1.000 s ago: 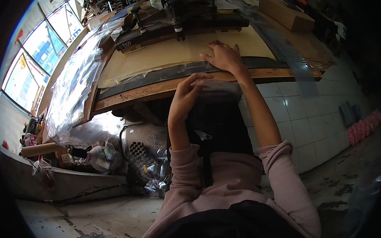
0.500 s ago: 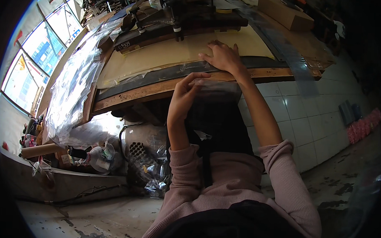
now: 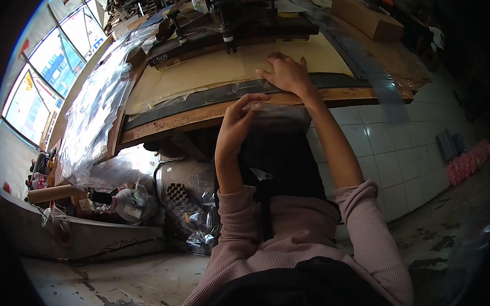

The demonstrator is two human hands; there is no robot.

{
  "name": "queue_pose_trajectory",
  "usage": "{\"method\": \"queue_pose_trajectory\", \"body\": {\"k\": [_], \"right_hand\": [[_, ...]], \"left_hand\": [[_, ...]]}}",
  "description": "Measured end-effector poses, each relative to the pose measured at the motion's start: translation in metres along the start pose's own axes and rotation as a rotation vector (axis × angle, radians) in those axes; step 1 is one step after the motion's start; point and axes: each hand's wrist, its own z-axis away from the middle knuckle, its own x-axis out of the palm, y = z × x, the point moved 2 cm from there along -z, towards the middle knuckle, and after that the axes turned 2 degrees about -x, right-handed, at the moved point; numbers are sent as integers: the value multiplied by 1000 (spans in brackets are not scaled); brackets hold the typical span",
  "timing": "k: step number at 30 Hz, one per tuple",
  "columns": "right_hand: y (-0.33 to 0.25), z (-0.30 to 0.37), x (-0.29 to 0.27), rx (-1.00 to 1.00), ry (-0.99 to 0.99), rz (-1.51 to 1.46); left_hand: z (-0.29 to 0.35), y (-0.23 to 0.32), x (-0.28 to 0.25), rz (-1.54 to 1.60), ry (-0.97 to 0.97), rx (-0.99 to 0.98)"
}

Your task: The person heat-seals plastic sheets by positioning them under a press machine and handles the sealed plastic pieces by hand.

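My left hand [image 3: 236, 117] is at the table's front edge, fingers bent in a pinch at the edge of a clear plastic film [image 3: 284, 115]. That film hangs in front of the table, over my dark trousers. My right hand [image 3: 286, 73] lies with spread fingers on the yellowish sheet [image 3: 204, 70] covering the work surface, with nothing visible in its grasp. Between that sheet and the wooden front edge [image 3: 203, 115] runs a dark strip [image 3: 176, 102]. Just beyond my hands stands a dark press-like machine [image 3: 227, 31] with metal posts.
A heap of clear plastic sheets [image 3: 90, 115] spreads along the left side. At the back right sits a cardboard box [image 3: 366, 18]. More clear film [image 3: 392, 99] hangs off the right corner. On the floor lie a pink bundle [image 3: 468, 162] and, lower left, a cardboard tube [image 3: 52, 194].
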Motion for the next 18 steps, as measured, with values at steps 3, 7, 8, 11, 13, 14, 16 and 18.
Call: {"method": "queue_pose_trajectory", "body": {"k": [3,7,8,11,13,14,16,18], "right_hand": [[0,0,1,-4,12,-4],[0,0,0,0,-8,-6],[0,0,0,-3,-11,-4],[0,0,1,-3,-9,2],[0,0,1,-3,-4,3],[0,0,1,-1,-8,6],[0,0,0,-1,-10,7],[-1,0,0,-9,-3,4]], "left_hand": [[0,0,-1,15,-10,-23],[0,-4,-4,24,-23,-37],[0,-3,-5,24,-23,-37],[-1,-4,-4,24,-33,-18],[-1,-3,-3,65,-26,-27],[0,-3,-3,65,-26,-27],[0,-2,-4,71,-42,-31],[0,-3,-4,65,-39,-26]]}}
